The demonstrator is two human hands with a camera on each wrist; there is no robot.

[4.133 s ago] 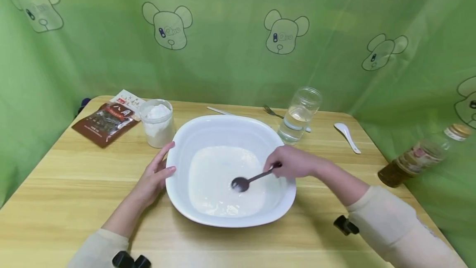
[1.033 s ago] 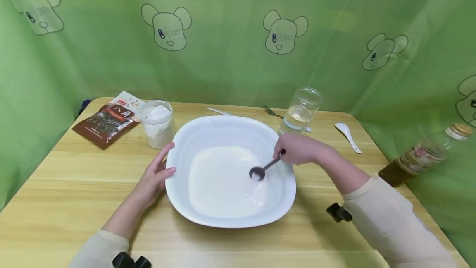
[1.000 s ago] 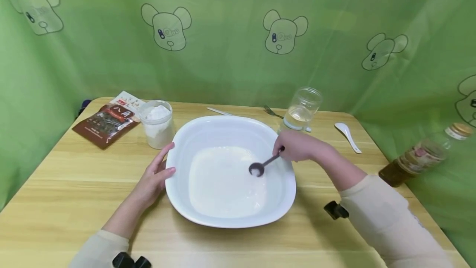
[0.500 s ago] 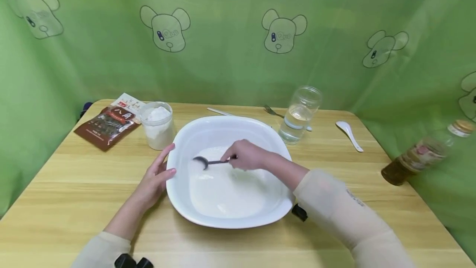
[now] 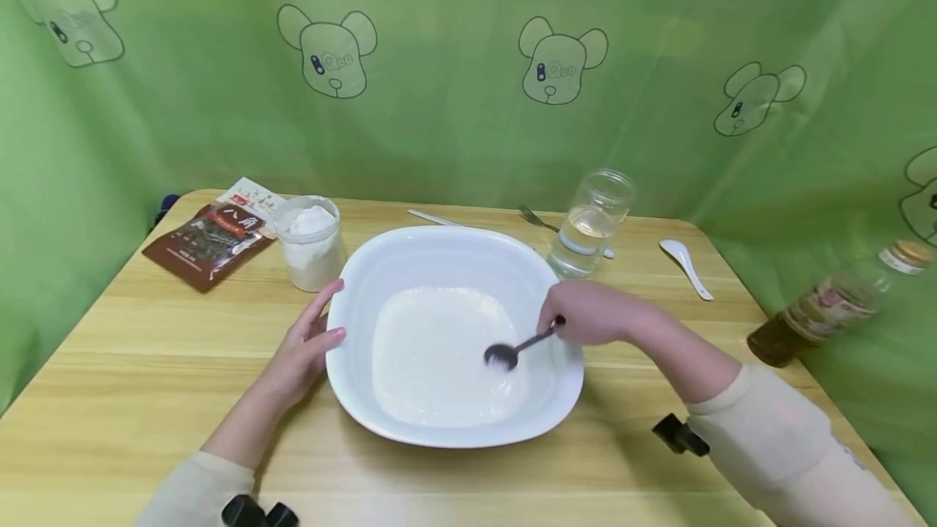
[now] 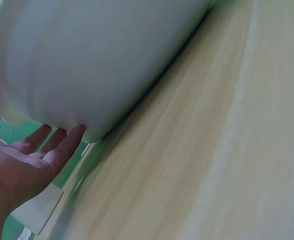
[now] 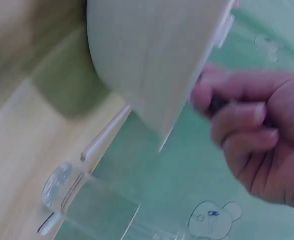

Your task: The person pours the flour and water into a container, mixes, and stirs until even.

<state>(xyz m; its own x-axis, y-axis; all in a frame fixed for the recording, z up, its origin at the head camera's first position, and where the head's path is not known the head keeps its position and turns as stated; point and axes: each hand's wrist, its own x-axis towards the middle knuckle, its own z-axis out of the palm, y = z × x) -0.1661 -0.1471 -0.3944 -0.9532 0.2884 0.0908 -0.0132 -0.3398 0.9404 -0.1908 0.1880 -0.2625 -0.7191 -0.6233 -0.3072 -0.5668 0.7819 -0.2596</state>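
A white basin [image 5: 446, 436] holding a milky white liquid [image 5: 432, 356] stands at the middle of the table. My right hand [image 5: 593, 313] grips the handle of a dark brown spoon [image 5: 501, 357], whose bowl is at the liquid's right side. In the right wrist view, curled fingers [image 7: 241, 117] wrap the blurred handle beyond the basin's rim. My left hand [image 5: 298, 352] rests against the basin's left side, thumb and forefinger near the rim. From the left wrist view, its fairly straight fingers [image 6: 67, 145] touch the outer wall.
Behind the basin stand a jar of white powder [image 5: 311, 254] and a glass jar of clear liquid [image 5: 586, 234]. A brown packet [image 5: 208, 246] lies far left. A fork [image 5: 538, 219], a white spoon [image 5: 686, 268] and a tilted-looking bottle [image 5: 827, 311] are at the right.
Half a second ago the right hand had the spoon at the basin's far left; it has swept back to the right and nearer. The left hand stays put.
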